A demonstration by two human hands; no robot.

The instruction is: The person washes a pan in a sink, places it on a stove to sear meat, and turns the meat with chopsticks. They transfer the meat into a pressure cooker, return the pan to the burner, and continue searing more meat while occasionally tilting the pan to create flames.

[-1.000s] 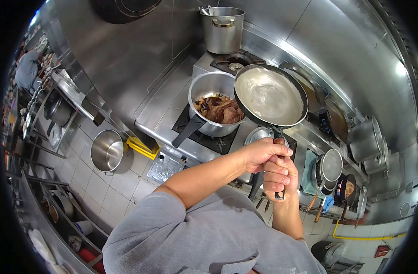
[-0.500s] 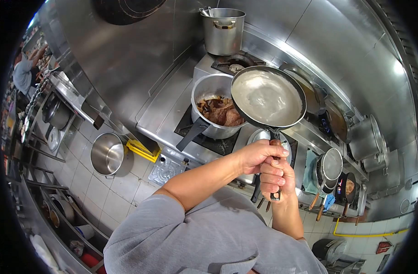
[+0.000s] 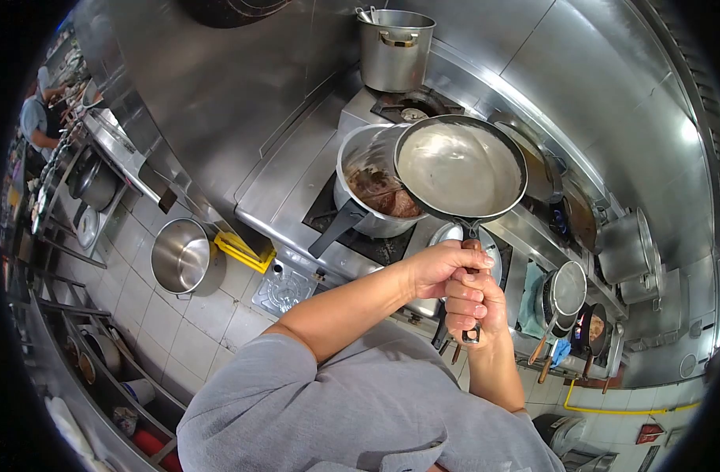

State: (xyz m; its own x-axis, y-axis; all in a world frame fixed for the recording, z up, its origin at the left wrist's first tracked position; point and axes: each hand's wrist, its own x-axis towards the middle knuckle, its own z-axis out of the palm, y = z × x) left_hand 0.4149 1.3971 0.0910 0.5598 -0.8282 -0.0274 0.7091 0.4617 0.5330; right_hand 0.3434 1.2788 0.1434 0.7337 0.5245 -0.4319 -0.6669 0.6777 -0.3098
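Both fists are wrapped around the handle of a frying pan point(image 3: 462, 169), lifted above the stove. My left hand point(image 3: 439, 267) grips it nearer the pan, and my right hand point(image 3: 474, 303) closes just below, towards the handle's end. The pan's inside looks pale and shiny, and its dark rim overlaps the right side of a large pot point(image 3: 352, 149) in this view. Brown meat point(image 3: 380, 193) lies in the bottom of that pot, whose black handle point(image 3: 336, 228) points towards me.
A tall steel pot point(image 3: 395, 51) stands on the back burner. To the right are more pans point(image 3: 568, 287) and steel pots point(image 3: 627, 244). An empty-looking pot point(image 3: 183, 256) sits low on the left beside a yellow item point(image 3: 246, 250). Another person point(image 3: 37, 118) stands at far left.
My view has shifted slightly. The frying pan stays in both hands at nearly the same place, with its rim covering a little more of the meat pot.
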